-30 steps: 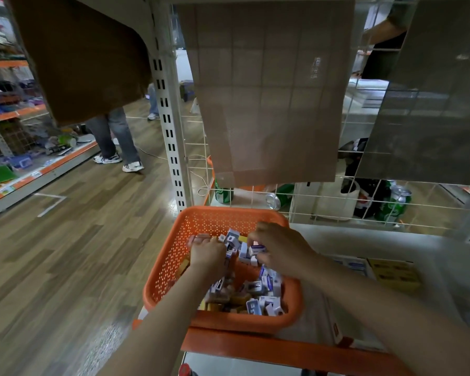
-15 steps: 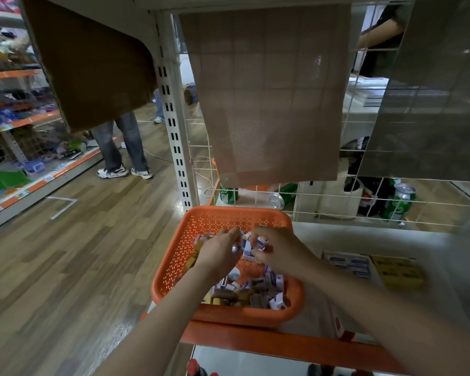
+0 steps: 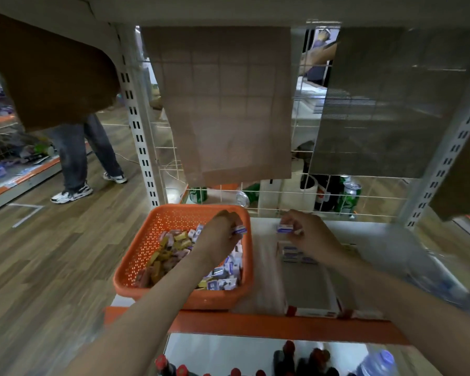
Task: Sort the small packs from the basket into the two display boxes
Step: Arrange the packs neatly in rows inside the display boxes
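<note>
An orange perforated basket (image 3: 158,226) stands on the white shelf, filled with several small yellow, pink and white-blue packs (image 3: 174,248). My left hand (image 3: 223,234) is over the basket's right side and pinches a white-blue pack (image 3: 240,229). My right hand (image 3: 310,234) is to the right of the basket, above a display box (image 3: 310,294), and pinches another white-blue pack (image 3: 285,228). A few blue packs (image 3: 293,253) lie at the far end of that box. Only one display box is clearly seen; the view there is blurred.
A wire grid back (image 3: 282,196) with hanging mesh mats (image 3: 223,104) closes the shelf behind. An orange shelf edge (image 3: 255,324) runs in front, with bottles (image 3: 288,359) below. A person's legs (image 3: 76,158) stand on the wooden aisle floor at left.
Both hands have lifted out of the pile, each with a white-blue pack. My right hand has moved right, out of the basket and over the display box. The camera has tilted down.
</note>
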